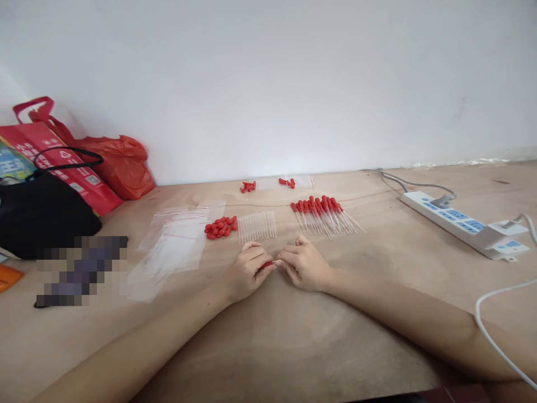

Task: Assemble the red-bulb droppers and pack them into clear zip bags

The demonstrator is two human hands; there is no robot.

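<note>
My left hand [250, 272] is closed around a red rubber dropper bulb [265, 265], its open end facing right. Pinched in the fingers of my right hand [305, 264] is a thin clear dropper tube [275, 262], mostly hidden; its end meets the bulb, but how far it sits inside I cannot tell. Just beyond my left hand lie a pile of loose red bulbs [220, 228] and a row of bare clear tubes [257, 226]. Past my right hand is a heap of droppers [319, 212] with red bulbs on their tubes.
Clear zip bags [176, 238] lie flat at the left. Near the wall are more bulbs [247, 186] and small bags [268, 183]. A power strip [453, 221] with cables stands at the right. Red bags [121, 162] and a black bag [46, 212] fill the far left.
</note>
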